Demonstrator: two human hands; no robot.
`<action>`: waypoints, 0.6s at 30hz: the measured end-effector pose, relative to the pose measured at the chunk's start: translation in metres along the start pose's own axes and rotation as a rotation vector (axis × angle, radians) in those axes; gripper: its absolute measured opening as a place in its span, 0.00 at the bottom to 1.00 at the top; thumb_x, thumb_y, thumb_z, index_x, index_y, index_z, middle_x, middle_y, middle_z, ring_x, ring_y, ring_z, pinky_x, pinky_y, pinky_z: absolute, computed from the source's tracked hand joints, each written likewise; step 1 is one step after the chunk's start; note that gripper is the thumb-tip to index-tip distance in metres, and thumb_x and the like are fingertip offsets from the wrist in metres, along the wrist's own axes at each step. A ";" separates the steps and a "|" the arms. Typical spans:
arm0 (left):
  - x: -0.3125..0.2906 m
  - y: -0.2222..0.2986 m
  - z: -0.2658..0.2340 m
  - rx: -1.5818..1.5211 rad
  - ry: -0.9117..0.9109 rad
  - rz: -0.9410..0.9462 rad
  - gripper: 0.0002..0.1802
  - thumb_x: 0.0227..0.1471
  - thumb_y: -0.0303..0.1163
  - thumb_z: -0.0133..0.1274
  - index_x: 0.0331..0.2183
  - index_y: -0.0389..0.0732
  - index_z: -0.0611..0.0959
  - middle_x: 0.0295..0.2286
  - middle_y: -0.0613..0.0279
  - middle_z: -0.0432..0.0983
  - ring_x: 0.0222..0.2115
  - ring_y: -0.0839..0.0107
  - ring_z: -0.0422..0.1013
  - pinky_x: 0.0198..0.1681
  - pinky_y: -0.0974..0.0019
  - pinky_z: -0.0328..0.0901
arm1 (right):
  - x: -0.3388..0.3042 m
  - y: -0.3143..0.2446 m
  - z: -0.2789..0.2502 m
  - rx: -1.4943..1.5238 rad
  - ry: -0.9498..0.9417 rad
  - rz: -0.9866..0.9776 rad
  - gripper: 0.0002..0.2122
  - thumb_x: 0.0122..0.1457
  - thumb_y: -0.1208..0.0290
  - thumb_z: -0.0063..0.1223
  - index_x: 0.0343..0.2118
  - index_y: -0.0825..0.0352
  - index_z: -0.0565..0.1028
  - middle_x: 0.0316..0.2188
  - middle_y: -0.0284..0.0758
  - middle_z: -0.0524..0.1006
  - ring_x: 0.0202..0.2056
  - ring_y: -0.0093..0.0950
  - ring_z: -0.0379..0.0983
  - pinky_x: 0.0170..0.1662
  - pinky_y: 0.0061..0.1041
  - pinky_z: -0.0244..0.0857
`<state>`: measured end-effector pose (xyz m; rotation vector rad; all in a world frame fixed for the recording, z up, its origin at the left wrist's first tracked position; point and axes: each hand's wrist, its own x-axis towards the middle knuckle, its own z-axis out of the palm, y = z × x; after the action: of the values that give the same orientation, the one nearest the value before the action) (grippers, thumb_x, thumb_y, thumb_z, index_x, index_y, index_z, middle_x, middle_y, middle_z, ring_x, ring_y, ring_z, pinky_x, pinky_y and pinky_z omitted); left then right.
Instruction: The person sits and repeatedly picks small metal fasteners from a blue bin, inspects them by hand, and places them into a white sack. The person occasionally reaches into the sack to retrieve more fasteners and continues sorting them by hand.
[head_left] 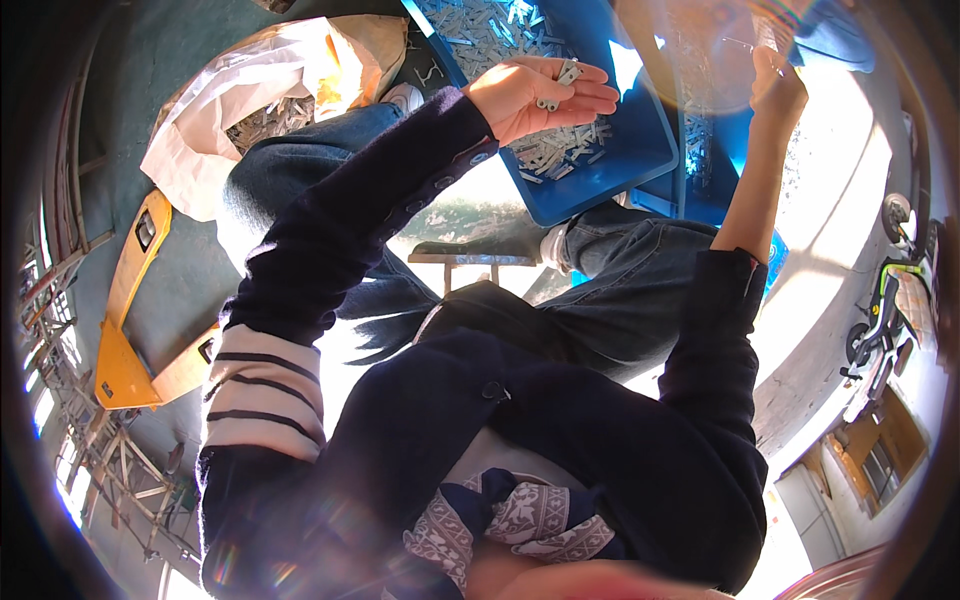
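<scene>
While a dark jacket (660, 430) fills the lower centre of the frame, a blue bin (648, 150) stands at upper centre, and a pale sack (195, 140) sits at upper left, above a yellow forked frame (125, 285). Over the bin, the left hand (540, 100) lies palm up with fingers extended; at upper right, the right hand (778, 88) has curled fingers, but glare hides whether it grips anything. Smallest are the greyish pieces (569, 72) resting on the left hand's fingers, with similar loose pieces (560, 147) inside the bin.
</scene>
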<state>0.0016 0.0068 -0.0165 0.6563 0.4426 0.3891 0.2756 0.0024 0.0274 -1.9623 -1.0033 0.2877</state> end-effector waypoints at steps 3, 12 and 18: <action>-0.003 0.001 0.003 0.093 -0.022 -0.005 0.17 0.53 0.26 0.35 0.45 0.33 0.64 0.46 0.48 0.61 0.46 0.60 0.61 0.48 0.67 0.58 | -0.011 -0.007 0.006 0.028 -0.181 0.011 0.12 0.49 0.64 0.50 0.36 0.63 0.74 0.11 0.26 0.64 0.11 0.11 0.56 0.12 0.10 0.46; -0.006 0.007 0.007 -0.026 -0.198 -0.061 0.16 0.54 0.30 0.35 0.43 0.33 0.66 0.41 0.49 0.66 0.39 0.63 0.67 0.42 0.67 0.63 | -0.072 -0.052 0.037 0.315 -1.162 -0.107 0.12 0.52 0.65 0.48 0.35 0.66 0.74 0.08 0.26 0.64 0.08 0.11 0.53 0.11 0.06 0.44; -0.012 0.009 0.004 -0.485 -0.676 -0.095 0.15 0.55 0.33 0.32 0.41 0.36 0.66 0.16 0.65 0.66 0.09 0.78 0.62 0.13 0.80 0.59 | -0.072 -0.053 0.035 0.726 -1.363 0.033 0.12 0.52 0.66 0.48 0.36 0.67 0.73 0.08 0.26 0.62 0.08 0.11 0.53 0.11 0.07 0.44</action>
<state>-0.0085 0.0053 -0.0046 0.2606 -0.2636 0.1542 0.1812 -0.0151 0.0362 -0.9321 -1.3446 1.8596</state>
